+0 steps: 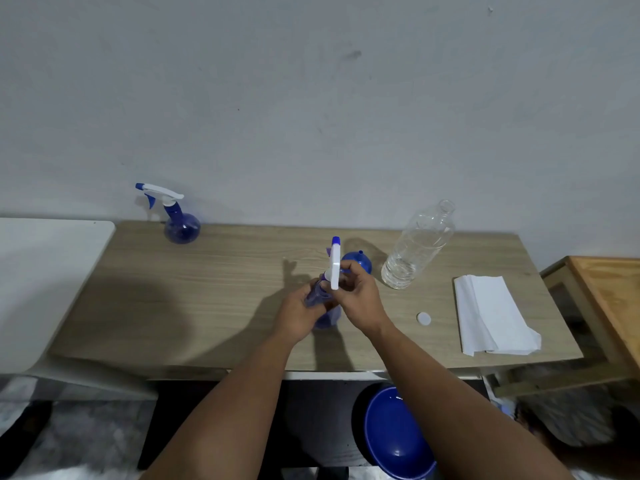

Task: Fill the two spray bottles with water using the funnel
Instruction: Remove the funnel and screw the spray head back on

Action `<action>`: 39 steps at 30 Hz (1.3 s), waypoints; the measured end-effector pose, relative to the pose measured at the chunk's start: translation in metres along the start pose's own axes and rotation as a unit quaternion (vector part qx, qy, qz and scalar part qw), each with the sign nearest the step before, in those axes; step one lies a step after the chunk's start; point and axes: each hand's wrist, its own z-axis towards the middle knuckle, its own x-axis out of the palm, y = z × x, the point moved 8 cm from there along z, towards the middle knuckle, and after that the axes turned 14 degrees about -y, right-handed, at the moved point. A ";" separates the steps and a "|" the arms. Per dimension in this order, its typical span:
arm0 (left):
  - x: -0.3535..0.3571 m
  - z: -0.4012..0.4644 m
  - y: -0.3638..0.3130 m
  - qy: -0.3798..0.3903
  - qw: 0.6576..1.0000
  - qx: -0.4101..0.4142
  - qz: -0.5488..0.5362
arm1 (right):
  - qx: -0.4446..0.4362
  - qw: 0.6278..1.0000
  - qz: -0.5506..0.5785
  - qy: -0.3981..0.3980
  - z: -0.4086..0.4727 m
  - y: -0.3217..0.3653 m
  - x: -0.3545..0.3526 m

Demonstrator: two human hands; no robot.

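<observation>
Left hand wrapped round the near spray bottle to steady it on the bench; right hand pinching its trigger head, likely twisting it at the neck. Just beyond the right hand, funnel upturned, water bottle uncapped. Far left, second spray bottle.

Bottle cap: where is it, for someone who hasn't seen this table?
On the wooden table, look right of the hands. The bottle cap lies flat between the clear water bottle and the folded white paper, a small white disc.
</observation>
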 end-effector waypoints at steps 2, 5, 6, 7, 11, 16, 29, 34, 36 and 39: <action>0.000 0.001 0.000 0.002 1.000 -0.001 -0.001 | -0.002 1.000 -0.004 0.020 0.001 0.004 -0.001; -0.001 0.002 0.003 -0.001 1.000 -0.003 0.006 | -0.016 0.999 -0.023 0.034 -0.001 0.001 0.000; -0.002 0.002 0.003 -0.004 1.000 -0.005 0.015 | -0.015 0.999 -0.022 0.030 -0.002 -0.001 0.000; -0.003 0.001 0.003 -0.006 1.000 -0.006 0.017 | -0.013 0.999 -0.022 0.023 -0.003 -0.002 0.000; -0.004 0.000 0.000 -0.008 1.000 -0.012 0.014 | -0.008 1.000 -0.025 0.007 -0.005 -0.001 0.001; -0.004 -0.001 0.001 -0.001 1.000 -0.008 0.030 | -0.008 0.998 -0.055 0.017 -0.002 -0.002 -0.001; -0.010 -0.003 -0.005 -0.023 0.996 0.021 0.083 | -0.034 0.996 -0.086 0.014 -0.008 -0.004 -0.007; -0.007 -0.003 -0.005 -0.010 0.998 0.006 0.055 | -0.038 0.996 -0.083 0.007 -0.006 -0.007 -0.009; -0.008 -0.003 -0.004 -0.015 0.998 0.005 0.055 | -0.032 0.996 -0.078 0.004 -0.006 -0.007 -0.008; -0.006 -0.004 -0.006 -0.009 0.999 0.014 0.044 | -0.039 0.997 -0.074 0.002 -0.007 -0.008 -0.009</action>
